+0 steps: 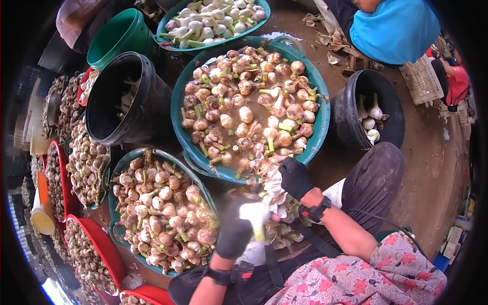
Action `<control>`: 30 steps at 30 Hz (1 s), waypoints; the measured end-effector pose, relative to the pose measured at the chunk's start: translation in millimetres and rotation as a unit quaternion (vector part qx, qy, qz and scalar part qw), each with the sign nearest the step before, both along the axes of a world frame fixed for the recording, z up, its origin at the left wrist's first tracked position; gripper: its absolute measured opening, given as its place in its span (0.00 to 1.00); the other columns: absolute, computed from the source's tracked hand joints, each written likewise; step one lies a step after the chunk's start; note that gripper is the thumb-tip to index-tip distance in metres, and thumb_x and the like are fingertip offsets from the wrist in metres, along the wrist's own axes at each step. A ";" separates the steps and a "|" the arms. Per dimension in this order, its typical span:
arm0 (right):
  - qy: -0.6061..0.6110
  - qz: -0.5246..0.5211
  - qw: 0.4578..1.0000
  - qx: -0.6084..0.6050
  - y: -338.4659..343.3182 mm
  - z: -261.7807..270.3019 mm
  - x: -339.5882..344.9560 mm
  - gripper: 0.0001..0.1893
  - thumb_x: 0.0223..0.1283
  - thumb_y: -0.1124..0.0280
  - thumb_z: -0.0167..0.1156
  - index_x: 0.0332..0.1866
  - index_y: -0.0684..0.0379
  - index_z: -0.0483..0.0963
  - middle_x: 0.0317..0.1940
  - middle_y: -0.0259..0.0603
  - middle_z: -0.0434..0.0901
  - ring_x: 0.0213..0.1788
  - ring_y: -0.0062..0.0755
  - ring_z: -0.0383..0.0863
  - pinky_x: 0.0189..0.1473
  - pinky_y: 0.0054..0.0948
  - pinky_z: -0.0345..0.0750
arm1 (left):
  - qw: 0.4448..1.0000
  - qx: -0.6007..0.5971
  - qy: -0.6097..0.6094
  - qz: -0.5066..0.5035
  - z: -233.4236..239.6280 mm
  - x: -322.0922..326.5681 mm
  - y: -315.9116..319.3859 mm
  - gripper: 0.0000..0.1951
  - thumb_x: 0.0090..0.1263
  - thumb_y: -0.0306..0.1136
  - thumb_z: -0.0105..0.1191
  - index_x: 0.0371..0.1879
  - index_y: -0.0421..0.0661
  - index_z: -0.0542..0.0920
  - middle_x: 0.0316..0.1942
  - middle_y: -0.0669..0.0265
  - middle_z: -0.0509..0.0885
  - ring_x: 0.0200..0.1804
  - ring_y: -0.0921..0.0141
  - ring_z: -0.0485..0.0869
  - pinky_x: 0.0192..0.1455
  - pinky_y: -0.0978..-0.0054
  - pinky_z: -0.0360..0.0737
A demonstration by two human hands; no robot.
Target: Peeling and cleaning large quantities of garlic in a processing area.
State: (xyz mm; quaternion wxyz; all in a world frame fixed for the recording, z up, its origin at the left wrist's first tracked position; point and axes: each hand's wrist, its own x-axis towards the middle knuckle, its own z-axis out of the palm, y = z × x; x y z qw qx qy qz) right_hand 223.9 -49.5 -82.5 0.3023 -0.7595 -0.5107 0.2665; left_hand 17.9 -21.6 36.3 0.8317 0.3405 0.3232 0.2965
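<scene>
My left hand (235, 228), in a black glove, grips a peeled white garlic bulb (253, 215) with a short green stem pointing down; it is motion-blurred. To its right, my right hand (295, 178), also black-gloved, is curled beside the rim of the large green tub (318, 146), next to a heap of papery garlic skins (276, 187). Whether it holds anything is hidden. Unpeeled garlic bulbs (246, 114) sit in brown water in that tub. At the lower left, more unpeeled garlic bulbs (166, 215) fill a second green tub (114, 213).
Black buckets with some peeled garlic stand left (114, 103) and right (392, 99). A green basin (158, 36) of peeled garlic lies beyond, near an empty-looking green bucket (114, 38). Red basins (103, 248) line the left. A person in blue (394, 30) sits at upper right.
</scene>
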 end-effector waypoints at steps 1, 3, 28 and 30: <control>-0.001 -0.001 1.000 -0.003 -0.8 6.8 2.1 0.04 0.57 0.74 0.54 0.33 0.64 0.72 0.32 0.55 0.77 0.39 0.58 0.77 0.41 0.47 0.74 | 0.999 -0.017 0.027 -0.008 8.7 -5.5 20.0 0.19 0.68 0.44 0.55 0.46 0.40 0.74 0.40 0.65 0.80 0.37 0.70 0.83 0.42 0.74 0.79; 0.054 0.125 0.984 -0.111 -0.9 26.4 0.9 0.07 0.58 0.71 0.54 0.33 0.64 0.74 0.32 0.56 0.79 0.38 0.58 0.79 0.42 0.46 0.75 | 0.982 0.119 0.109 0.102 25.1 -17.1 54.7 0.18 0.64 0.38 0.61 0.46 0.41 0.75 0.39 0.60 0.83 0.36 0.70 0.82 0.42 0.73 0.80; 0.077 0.059 0.987 0.125 69.0 25.8 -5.4 0.10 0.50 0.75 0.64 0.39 0.66 0.80 0.33 0.51 0.82 0.36 0.48 0.82 0.40 0.36 0.78 | 0.919 -0.347 -0.107 0.151 -72.2 -2.8 13.9 0.27 0.74 0.52 0.45 0.62 0.43 0.68 0.65 0.47 0.68 0.60 0.43 0.73 0.61 0.51 0.75; 0.173 0.063 0.981 0.068 51.5 39.1 1.2 0.09 0.55 0.79 0.62 0.42 0.68 0.78 0.29 0.42 0.81 0.30 0.24 0.82 0.35 0.24 0.77 | 0.923 -0.328 -0.130 0.151 -66.7 3.9 14.7 0.27 0.73 0.51 0.47 0.61 0.42 0.68 0.64 0.47 0.69 0.60 0.44 0.74 0.60 0.51 0.75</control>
